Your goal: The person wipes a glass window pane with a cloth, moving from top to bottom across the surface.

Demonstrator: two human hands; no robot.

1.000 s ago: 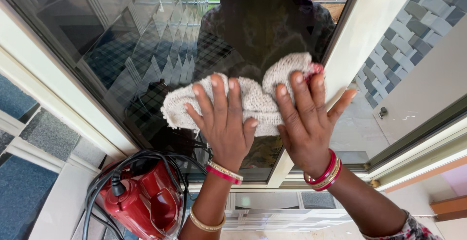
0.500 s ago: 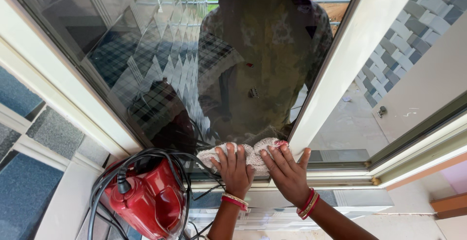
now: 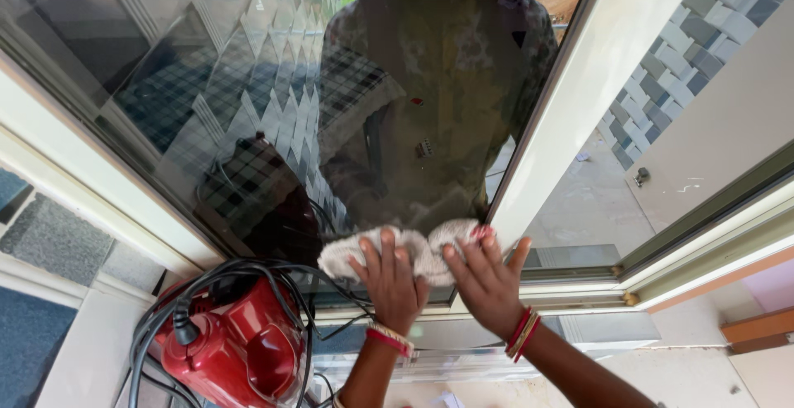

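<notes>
A pale, knitted cloth [image 3: 413, 252] lies crumpled against the bottom of the dark window pane [image 3: 248, 85], bunched into two humps with a pinkish-red corner at its right end. Its weave is coarse and off-white, and most of its lower half is hidden under fingers.

The left hand [image 3: 390, 282] presses flat on the cloth's left hump, fingers spread and pointing up the glass; the right hand [image 3: 488, 285] presses the right hump the same way, thumb stretched out toward the white window frame [image 3: 562, 118]. Both hands are open-palmed, pinning the cloth rather than clenching it. Red and gold bangles [image 3: 523, 333] ring the right wrist, and similar ones the left.

Compared with a second ago, the cloth and both hands have come down from the middle of the pane to its lower edge; half a second ago they were already near this spot and have since shifted only slightly.

The cloth's right end touches the upright frame bar, and the sill rail runs just below the hands. Glass lies free above and to the left. A red appliance [image 3: 236, 350] wrapped in black cable [image 3: 165, 325] sits near the left forearm, at the lower left.
</notes>
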